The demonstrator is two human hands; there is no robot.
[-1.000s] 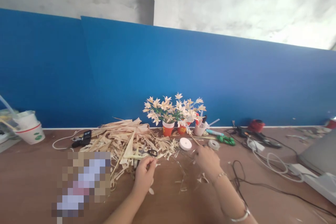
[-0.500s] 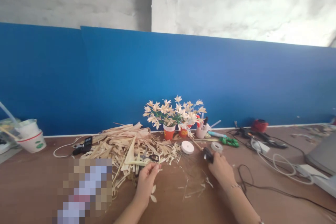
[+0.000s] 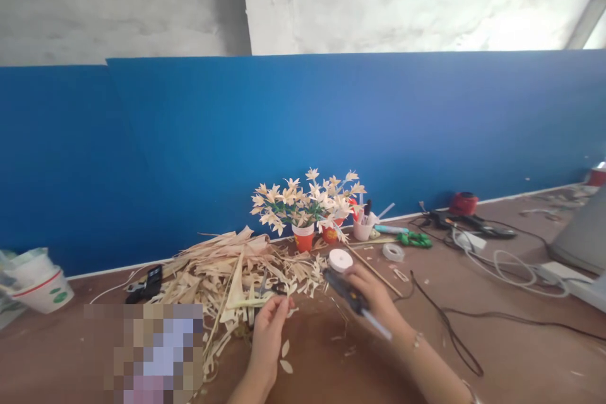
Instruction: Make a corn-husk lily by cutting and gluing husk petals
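My right hand (image 3: 374, 298) grips a black glue gun (image 3: 353, 298) with a white glue stick at its rear, its nozzle pointing left toward the straw. A black cord (image 3: 440, 328) trails from it across the table. My left hand (image 3: 269, 328) pinches a small pale straw piece just in front of the straw pile (image 3: 227, 268). Two loose straw petals (image 3: 285, 356) lie on the brown table (image 3: 497, 360) beside my left wrist. Black-handled scissors (image 3: 269, 286) rest on the pile just above my left fingers.
Straw flowers (image 3: 307, 199) stand in orange cups against a blue board. White tape rolls (image 3: 341, 259), green scissors (image 3: 414, 240), a cup of pens, cables and a power strip (image 3: 563, 274) lie to the right. A white cup (image 3: 42, 287) stands far left.
My right hand reached right, took up the glue gun and brought it left toward my left hand. My view has shifted to the right. The left hand stayed at the straw.
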